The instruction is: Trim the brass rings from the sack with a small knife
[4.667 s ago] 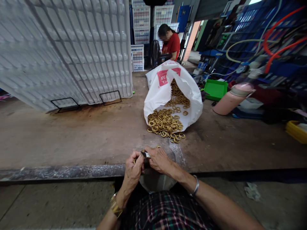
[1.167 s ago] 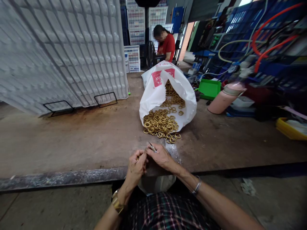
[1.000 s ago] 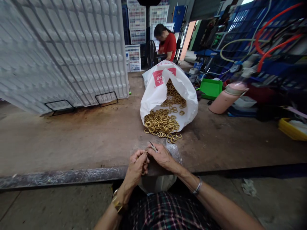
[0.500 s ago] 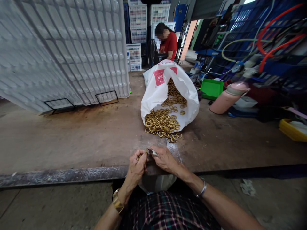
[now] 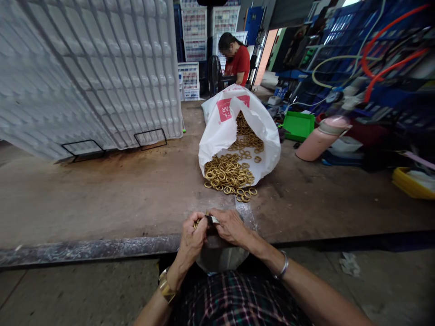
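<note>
My left hand [image 5: 192, 236] pinches a brass ring [image 5: 197, 222] at the near edge of the worn brown workbench [image 5: 102, 199]. My right hand [image 5: 231, 225] grips a small dark tool with a pale tip [image 5: 212, 220] and presses it against that ring. Both hands touch each other. Just beyond them a white plastic bag [image 5: 220, 131] lies open on its side, spilling a heap of brass rings [image 5: 229, 174] toward me. A clear bag [image 5: 220, 258] hangs below the bench edge under my hands.
White plastic tray panels [image 5: 88, 68] lean on the bench at back left. A green bin [image 5: 298, 126], a pink jug [image 5: 322, 138] and a yellow tray [image 5: 413, 183] sit to the right. A person in a red shirt [image 5: 238, 61] works at the far end.
The tool in my right hand, raised clear of the ring a second ago, has come down against the ring in my left hand. The bag and the heap of rings stay put.
</note>
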`<action>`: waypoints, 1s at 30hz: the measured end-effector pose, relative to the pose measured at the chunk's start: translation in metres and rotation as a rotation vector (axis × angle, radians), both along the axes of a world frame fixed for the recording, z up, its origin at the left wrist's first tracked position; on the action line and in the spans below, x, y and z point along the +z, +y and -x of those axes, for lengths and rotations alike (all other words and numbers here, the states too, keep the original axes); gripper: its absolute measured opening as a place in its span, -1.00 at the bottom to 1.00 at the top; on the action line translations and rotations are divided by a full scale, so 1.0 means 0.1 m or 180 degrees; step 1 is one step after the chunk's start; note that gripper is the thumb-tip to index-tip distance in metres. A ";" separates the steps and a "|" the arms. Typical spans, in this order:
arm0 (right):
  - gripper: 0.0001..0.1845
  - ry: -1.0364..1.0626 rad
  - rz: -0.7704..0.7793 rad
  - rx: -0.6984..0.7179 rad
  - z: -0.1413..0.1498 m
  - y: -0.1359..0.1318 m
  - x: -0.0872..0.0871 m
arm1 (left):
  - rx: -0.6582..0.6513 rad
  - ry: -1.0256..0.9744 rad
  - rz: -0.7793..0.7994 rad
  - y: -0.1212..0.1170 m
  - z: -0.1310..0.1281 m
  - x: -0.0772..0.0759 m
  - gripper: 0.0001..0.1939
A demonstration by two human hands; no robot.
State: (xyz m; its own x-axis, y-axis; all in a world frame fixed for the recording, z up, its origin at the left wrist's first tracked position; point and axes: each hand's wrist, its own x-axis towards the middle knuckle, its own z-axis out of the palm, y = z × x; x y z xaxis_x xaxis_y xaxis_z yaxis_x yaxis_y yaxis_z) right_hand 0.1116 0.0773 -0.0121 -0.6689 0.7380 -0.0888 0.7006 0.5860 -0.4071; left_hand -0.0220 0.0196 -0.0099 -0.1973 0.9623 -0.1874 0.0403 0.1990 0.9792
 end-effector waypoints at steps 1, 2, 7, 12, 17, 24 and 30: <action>-0.73 -0.0012 0.0006 0.0005 0.00 0.00 0.00 | 0.0001 -0.0008 -0.0001 0.00 0.00 0.00 -0.80; -0.72 -0.0027 0.0014 0.0001 0.01 -0.01 0.01 | 0.0005 -0.0017 -0.0005 0.00 0.00 -0.01 -0.80; -0.72 -0.0113 -0.0003 -0.0058 0.02 0.01 0.01 | 0.0076 -0.0171 0.0007 -0.03 -0.02 0.05 -0.78; -0.76 -0.0147 0.0001 -0.0353 0.00 0.13 0.00 | -0.0191 -0.0675 -0.0125 -0.13 -0.04 0.26 -0.74; -0.80 0.1045 0.0508 -0.0800 0.01 0.16 0.05 | -0.0280 -0.1664 -0.0028 -0.13 -0.02 0.29 -0.76; -0.71 0.2206 0.2390 -0.0510 0.10 -0.01 0.18 | -0.0052 -0.2268 0.0115 -0.06 0.00 0.18 -0.77; -0.84 0.2468 0.2265 -0.0696 0.13 -0.02 0.14 | 0.0208 -0.2188 0.0378 -0.06 0.02 0.14 -0.69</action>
State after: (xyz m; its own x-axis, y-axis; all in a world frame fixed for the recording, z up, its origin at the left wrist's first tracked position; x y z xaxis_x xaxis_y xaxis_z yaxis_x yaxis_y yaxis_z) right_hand 0.0983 0.0749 0.0019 -0.5873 0.7947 -0.1535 0.1655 -0.0678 -0.9839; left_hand -0.0235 0.0135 0.0044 -0.0532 0.9178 -0.3935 -0.5960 0.2870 0.7499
